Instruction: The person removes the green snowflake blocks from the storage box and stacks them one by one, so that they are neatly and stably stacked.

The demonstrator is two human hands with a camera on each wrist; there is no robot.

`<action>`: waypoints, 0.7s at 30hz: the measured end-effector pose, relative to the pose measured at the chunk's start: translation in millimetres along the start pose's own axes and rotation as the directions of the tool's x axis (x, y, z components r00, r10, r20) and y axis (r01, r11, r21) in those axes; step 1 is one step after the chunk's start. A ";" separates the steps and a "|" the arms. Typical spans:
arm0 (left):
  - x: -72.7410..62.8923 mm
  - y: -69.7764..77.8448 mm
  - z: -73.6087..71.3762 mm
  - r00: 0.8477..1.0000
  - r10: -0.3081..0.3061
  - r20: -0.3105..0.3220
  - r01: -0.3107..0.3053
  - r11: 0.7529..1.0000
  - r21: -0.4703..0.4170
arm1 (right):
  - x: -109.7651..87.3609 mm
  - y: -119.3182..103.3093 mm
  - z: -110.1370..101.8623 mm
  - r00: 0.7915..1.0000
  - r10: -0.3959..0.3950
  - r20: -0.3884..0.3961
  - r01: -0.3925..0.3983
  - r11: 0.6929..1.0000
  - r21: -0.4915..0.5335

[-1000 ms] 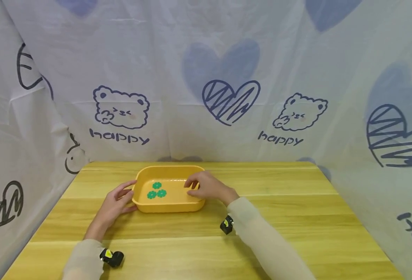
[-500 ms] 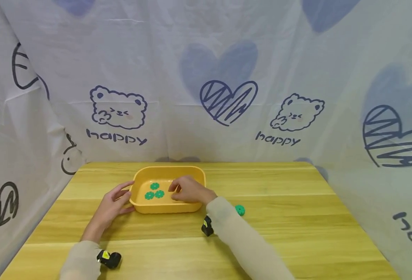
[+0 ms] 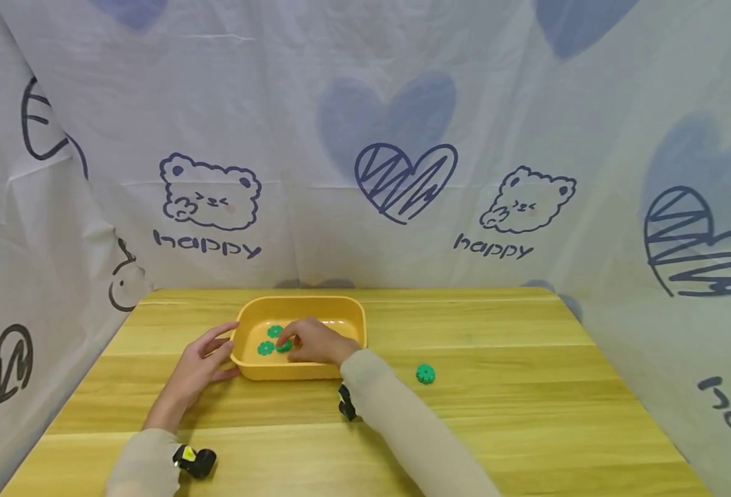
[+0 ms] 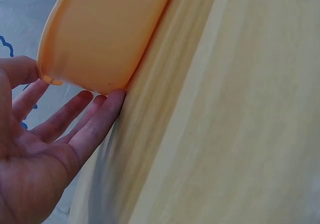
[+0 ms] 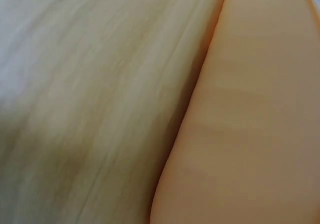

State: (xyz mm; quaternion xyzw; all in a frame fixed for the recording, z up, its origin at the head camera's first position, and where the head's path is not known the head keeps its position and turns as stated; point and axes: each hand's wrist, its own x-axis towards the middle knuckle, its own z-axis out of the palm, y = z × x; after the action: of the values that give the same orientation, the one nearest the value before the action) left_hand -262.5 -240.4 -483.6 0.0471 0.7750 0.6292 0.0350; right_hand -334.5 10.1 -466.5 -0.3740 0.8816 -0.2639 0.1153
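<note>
A yellow plastic tray stands on the wooden table, with several green notched plastic discs in it. My left hand is at its left end. In the left wrist view, the nearly straight fingers touch the tray's wall and rim. Inside the tray, my right hand pinches one green disc between thumb and forefinger. Just left of it lies a second green disc, and a third green disc sits behind. The right wrist view shows the tray's outer wall, without the hand.
On the table to the right of the tray lies a thicker-looking green notched piece. A white printed curtain hangs behind the table and along both sides. My right forearm crosses the tray's front rim.
My right hand has moved left inside the tray, from its right end to the discs, and has taken hold of one. The green piece on the table has come out from behind the sleeve.
</note>
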 end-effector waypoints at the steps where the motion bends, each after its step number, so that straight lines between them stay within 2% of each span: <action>1: -0.2 0.1 0.4 1.000 -0.003 -0.002 0.003 1.000 0.000 | 1.5 -0.4 1.0 1.000 -0.006 0.001 0.006 1.000 -0.014; 21: 1.7 -1.1 0.2 0.999 -0.032 -0.003 0.032 0.999 0.013 | 0.9 -9.0 -1.2 0.998 0.059 0.003 -0.058 0.991 -0.124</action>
State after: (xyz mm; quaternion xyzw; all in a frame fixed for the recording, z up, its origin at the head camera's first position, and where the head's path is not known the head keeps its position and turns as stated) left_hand -264.2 -240.2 -484.7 0.0339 0.7799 0.6235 0.0436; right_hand -330.3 4.6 -460.5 -0.3552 0.9065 -0.2041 0.1025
